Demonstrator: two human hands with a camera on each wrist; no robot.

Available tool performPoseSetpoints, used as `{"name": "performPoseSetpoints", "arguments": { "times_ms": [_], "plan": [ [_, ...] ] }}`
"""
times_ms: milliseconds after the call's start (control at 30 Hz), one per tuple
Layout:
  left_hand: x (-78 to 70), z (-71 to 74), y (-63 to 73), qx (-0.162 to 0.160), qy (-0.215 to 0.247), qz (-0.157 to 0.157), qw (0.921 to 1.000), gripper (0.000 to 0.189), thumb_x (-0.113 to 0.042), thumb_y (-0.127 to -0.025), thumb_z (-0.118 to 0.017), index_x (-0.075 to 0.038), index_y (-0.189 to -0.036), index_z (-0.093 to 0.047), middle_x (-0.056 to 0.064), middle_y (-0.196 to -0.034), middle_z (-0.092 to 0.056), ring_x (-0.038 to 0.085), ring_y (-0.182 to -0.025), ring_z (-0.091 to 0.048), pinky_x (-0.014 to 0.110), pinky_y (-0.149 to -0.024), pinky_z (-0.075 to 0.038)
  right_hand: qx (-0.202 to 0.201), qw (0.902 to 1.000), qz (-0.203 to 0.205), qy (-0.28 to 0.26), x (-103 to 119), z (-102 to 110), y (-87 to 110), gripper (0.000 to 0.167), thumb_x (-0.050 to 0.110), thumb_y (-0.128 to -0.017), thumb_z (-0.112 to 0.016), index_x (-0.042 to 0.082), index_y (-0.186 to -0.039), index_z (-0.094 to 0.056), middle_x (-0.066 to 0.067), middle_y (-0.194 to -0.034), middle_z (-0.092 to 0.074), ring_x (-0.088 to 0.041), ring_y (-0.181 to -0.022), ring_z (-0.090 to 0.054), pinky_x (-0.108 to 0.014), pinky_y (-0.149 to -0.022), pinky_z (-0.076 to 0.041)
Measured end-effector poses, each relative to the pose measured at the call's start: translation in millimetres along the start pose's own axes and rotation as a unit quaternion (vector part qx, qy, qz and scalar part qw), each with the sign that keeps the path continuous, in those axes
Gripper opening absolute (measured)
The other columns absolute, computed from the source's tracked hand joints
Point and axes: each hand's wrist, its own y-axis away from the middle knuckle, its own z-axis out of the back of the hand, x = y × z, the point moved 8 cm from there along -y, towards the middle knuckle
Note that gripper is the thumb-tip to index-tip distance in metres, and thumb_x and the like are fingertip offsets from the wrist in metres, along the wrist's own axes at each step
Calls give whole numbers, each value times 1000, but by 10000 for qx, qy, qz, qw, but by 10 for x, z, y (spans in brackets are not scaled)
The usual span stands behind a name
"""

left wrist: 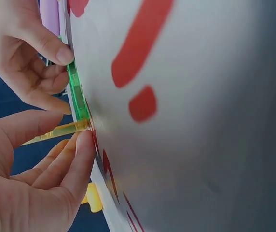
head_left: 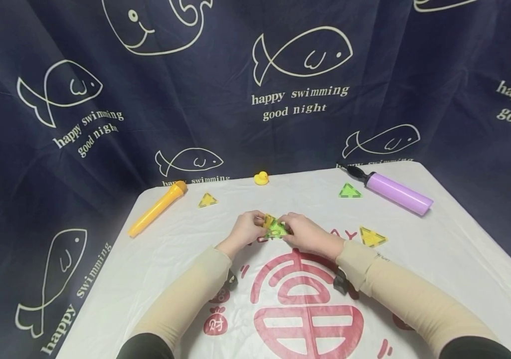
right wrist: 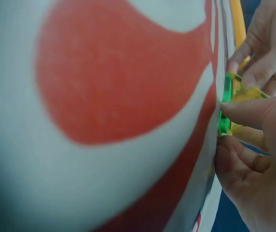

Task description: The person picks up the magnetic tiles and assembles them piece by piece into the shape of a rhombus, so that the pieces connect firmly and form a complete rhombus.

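Near the middle of the table, my left hand pinches a yellow triangular magnetic tile that stands up from the tabletop. My right hand holds a green triangular magnetic tile, which lies nearly flat along the cloth. In the left wrist view the two tiles meet edge to edge, at roughly a right angle. Thumb and fingertips of the right hand sit at the green tile's edges. In the right wrist view the fingers partly cover both tiles.
Loose yellow tiles lie at left and right; a loose green tile is farther back. An orange microphone-shaped toy, a rubber duck and a purple hand pump stand around the white tablecloth. A blue curtain hangs behind.
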Motion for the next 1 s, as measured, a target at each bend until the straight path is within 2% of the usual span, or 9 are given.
{"name": "performPoseSetpoints", "arguments": {
  "times_ms": [133,300,467,633,733,867,1000],
  "plan": [
    [47,46,17,231,159,-55,9996,42,-3,-85,-77,-1,-125,-64,11,-110,-73,17,-68,-65,28,-51,-52,158,9984,61,-534,-69,36,-56,57,5,-86,-76,-6,-137,-54,-3,-87,-58,-16,-76,-54,-31,-71,-50],
    [132,198,20,478,251,19,9985,50,-3,-81,-80,1,-128,-62,12,-112,-72,18,-84,-69,31,-72,-59,736,9923,70,-990,-181,67,-122,70,1,-82,-78,-7,-144,-47,-3,-82,-57,-13,-69,-50,-28,-63,-44],
    [316,408,10,449,405,224,9979,54,-1,-80,-79,3,-131,-60,16,-115,-70,22,-89,-70,32,-79,-59,1363,9820,-53,-1308,-263,62,-157,74,0,-84,-78,-4,-150,-44,-3,-83,-58,-15,-68,-49,-28,-60,-42],
    [486,637,3,339,437,298,9980,54,-1,-80,-78,5,-131,-59,18,-117,-69,24,-95,-68,32,-80,-59,1510,9814,26,-1187,-290,64,-187,72,1,-85,-79,-2,-149,-46,-3,-80,-57,-15,-67,-49,-28,-62,-42],
    [584,819,-26,157,430,341,9984,55,-1,-81,-77,7,-131,-58,20,-117,-69,25,-94,-68,33,-81,-58,1488,9816,55,-1197,-293,62,-205,71,1,-85,-80,-2,-148,-48,-3,-79,-56,-14,-67,-49,-29,-63,-42],
    [729,1132,-83,-413,45,588,9974,55,-5,-82,-78,6,-132,-58,21,-117,-69,29,-94,-69,38,-85,-56,1431,9814,145,-1275,-270,55,-229,71,1,-85,-80,-3,-148,-47,-2,-77,-56,-14,-68,-49,-28,-64,-42],
    [885,1409,-127,-1000,-355,1072,9886,54,-9,-85,-75,5,-134,-58,23,-127,-64,36,-110,-63,46,-98,-50,1422,9807,208,-1326,-245,41,-249,73,1,-85,-80,-1,-150,-46,-2,-76,-55,-15,-68,-48,-29,-65,-42]
  ]
}}
